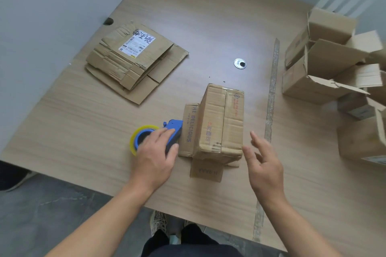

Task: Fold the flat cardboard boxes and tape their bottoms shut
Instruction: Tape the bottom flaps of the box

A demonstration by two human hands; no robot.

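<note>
A folded cardboard box [221,123] stands bottom-up near the table's front edge, clear tape along its centre seam and its top flaps splayed out on the table. Just left of it lies a blue tape dispenser [173,131] with a yellowish roll. My left hand [155,156] grips the dispenser, thumb against its right side. My right hand [264,165] hovers just right of the box with fingers spread, holding nothing. A stack of flattened cardboard boxes [133,62], the top one bearing a white shipping label, lies at the back left.
Several assembled open boxes [325,73] are piled at the table's right edge. A metal cable grommet [240,63] sits behind the box. A seam strip [271,94] runs front to back across the wooden table [83,127]. Shoes and floor show below the front edge.
</note>
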